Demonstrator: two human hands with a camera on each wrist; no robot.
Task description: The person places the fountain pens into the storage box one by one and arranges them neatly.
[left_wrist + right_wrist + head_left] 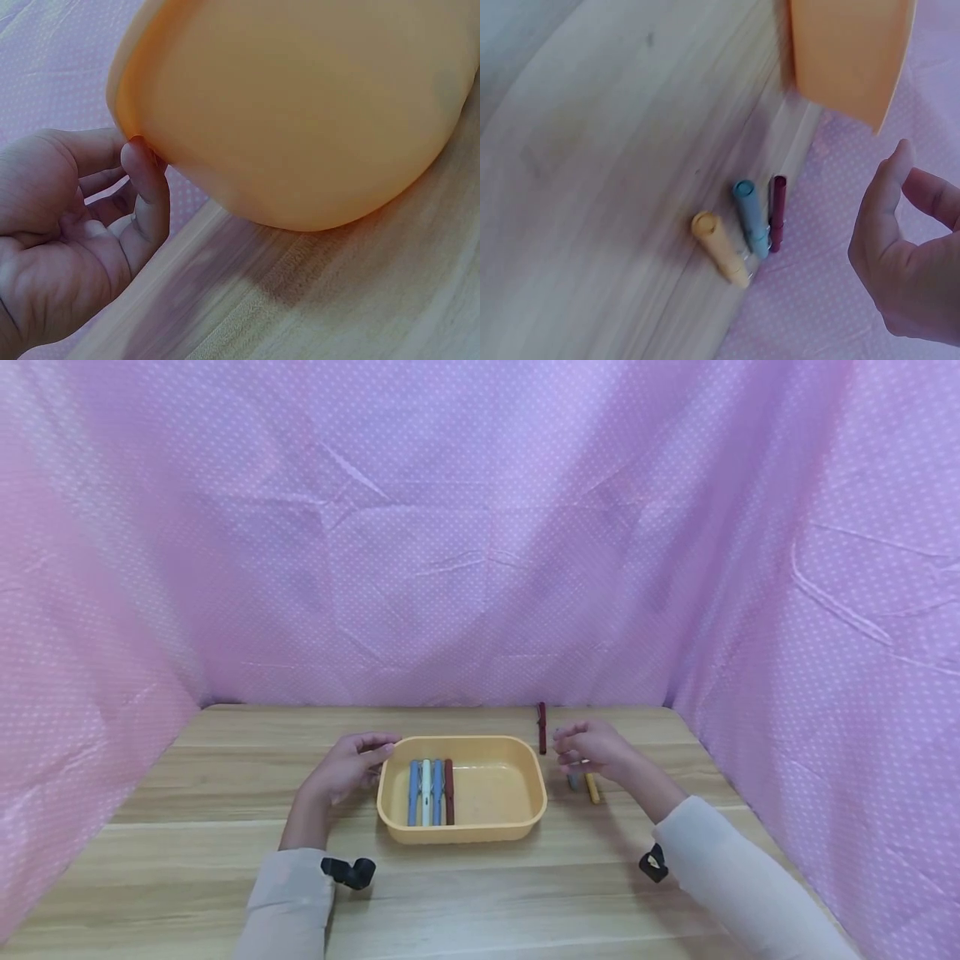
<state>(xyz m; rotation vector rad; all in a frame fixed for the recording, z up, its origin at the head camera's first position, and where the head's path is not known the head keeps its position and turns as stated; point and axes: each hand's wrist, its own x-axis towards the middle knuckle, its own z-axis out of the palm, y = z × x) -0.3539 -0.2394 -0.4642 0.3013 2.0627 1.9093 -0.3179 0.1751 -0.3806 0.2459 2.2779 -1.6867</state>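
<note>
Pens (pixel 748 229) look light, stiff and slick: pinch one mid-barrel. Your right hand (pixel 596 750) hovers, fingers loosely curled, empty; left hand (pixel 347 769) fingertips touch the tray (pixel 390 777), centre frame.

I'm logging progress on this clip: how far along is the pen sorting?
Four pens already lie side by side in the yellow tray. The left hand touches the tray's rim; the right hand hovers empty. Three pens are left on the table: dark red, grey-blue, yellow.

A makeshift recording booth: pink dotted cloth (pixel 480 527) walls around a wooden table (pixel 187 860).
</note>
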